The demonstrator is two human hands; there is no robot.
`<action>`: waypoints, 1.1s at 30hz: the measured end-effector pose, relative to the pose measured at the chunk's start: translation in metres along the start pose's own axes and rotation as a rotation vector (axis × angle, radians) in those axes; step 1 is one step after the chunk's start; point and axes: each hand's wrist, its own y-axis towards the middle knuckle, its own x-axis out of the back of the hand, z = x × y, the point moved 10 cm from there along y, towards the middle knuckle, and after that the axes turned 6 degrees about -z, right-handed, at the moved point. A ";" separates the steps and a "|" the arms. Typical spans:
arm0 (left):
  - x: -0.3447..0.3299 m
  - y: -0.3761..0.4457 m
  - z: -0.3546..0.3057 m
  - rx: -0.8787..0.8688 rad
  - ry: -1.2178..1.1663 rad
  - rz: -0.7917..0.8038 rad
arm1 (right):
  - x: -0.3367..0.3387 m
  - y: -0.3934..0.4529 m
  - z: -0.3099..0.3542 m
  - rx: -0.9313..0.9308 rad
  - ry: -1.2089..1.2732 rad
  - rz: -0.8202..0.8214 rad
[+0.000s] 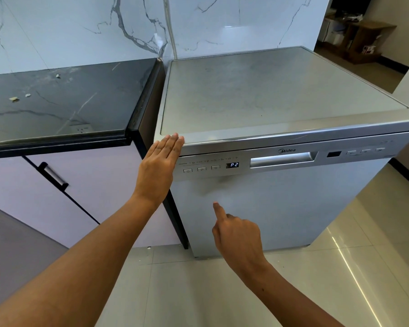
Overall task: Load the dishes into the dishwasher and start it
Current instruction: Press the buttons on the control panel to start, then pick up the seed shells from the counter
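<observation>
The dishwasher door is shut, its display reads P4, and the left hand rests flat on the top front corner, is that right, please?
Not quite: in the head view the display reads P2, not P4. The dishwasher door is shut, and the left hand rests flat on the top front corner.

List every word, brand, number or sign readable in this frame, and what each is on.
"Midea": brand on the dishwasher control panel, above the door handle.
"P2": lit display on the panel.
"P": middle of three buttons; its neighbours bear power-type symbols.
Small label and icon row above the buttons: too small to read.
Right-hand panel markings: blurred.
</observation>
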 end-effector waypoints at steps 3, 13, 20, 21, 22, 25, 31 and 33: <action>0.000 0.000 -0.001 0.022 -0.003 0.035 | 0.014 0.001 -0.006 -0.001 0.018 -0.049; 0.142 0.004 0.002 0.278 -0.133 0.047 | 0.151 0.042 0.020 0.144 -0.019 -0.268; 0.318 -0.083 0.013 0.527 0.100 0.041 | 0.291 0.044 0.117 0.282 0.211 -0.331; 0.341 -0.096 0.016 0.565 0.131 0.042 | 0.306 0.043 0.134 0.307 0.267 -0.338; 0.359 -0.106 0.018 0.593 0.153 0.036 | 0.317 0.042 0.149 0.332 0.310 -0.338; 0.408 -0.133 0.031 0.642 0.203 -0.025 | 0.324 0.038 0.192 0.380 0.424 -0.306; 0.452 -0.171 0.093 0.832 0.287 -0.128 | 0.284 0.056 0.286 0.516 0.588 -0.256; 0.449 -0.184 0.123 0.892 0.312 -0.117 | 0.259 0.065 0.321 0.525 0.605 -0.210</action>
